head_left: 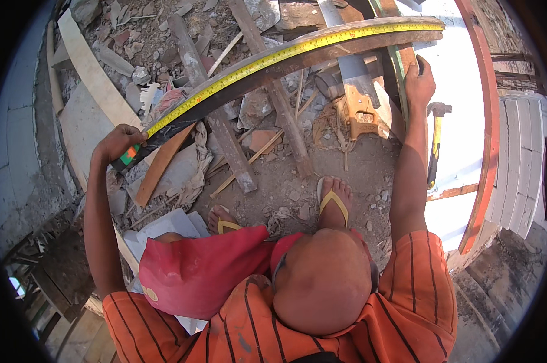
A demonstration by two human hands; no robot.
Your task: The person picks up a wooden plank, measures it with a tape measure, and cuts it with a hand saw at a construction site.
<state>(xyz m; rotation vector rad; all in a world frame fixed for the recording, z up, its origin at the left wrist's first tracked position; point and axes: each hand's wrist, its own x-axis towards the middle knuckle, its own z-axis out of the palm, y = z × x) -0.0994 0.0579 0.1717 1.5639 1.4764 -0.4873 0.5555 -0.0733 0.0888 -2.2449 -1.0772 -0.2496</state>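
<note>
My left hand [121, 143] is closed around the tape measure case [128, 156], which is dark with green and orange. Its yellow blade [273, 59] runs out along a long wooden plank [322, 55] to the plank's far right end. My right hand [420, 88] is beside a wooden piece with a green edge [397, 69], below the plank's right end. Its thumb and forefinger are curved and apart, with nothing visible between them; the other fingers are partly hidden. A handsaw [361, 100] with a wooden handle lies between my arms, nearer the right one.
A hammer [434, 145] with a yellow handle lies on the white surface [458, 115] right of my forearm, bordered by a red-brown edge [490, 121]. Wooden battens [288, 124], stones and rubble cover the ground ahead of my sandalled feet [335, 196]. Grey slabs [518, 163] stand far right.
</note>
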